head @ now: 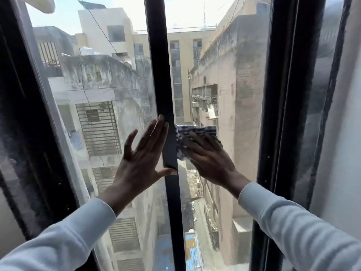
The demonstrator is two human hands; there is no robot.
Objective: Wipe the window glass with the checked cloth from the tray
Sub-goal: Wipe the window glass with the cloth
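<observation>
A blue-and-white checked cloth [192,133] is pressed flat against the right pane of window glass [234,94], just right of the black centre bar [162,75]. My right hand [209,157] lies spread on the cloth and pins it to the glass. My left hand [144,153] rests with fingers apart on the left pane [97,94], its fingertips and thumb touching the centre bar. It holds nothing. The tray is out of view.
Black window frames stand at the far left [21,133] and right [277,114], with a white wall [343,153] beyond the right one. Outside the glass are weathered buildings and a narrow alley far below.
</observation>
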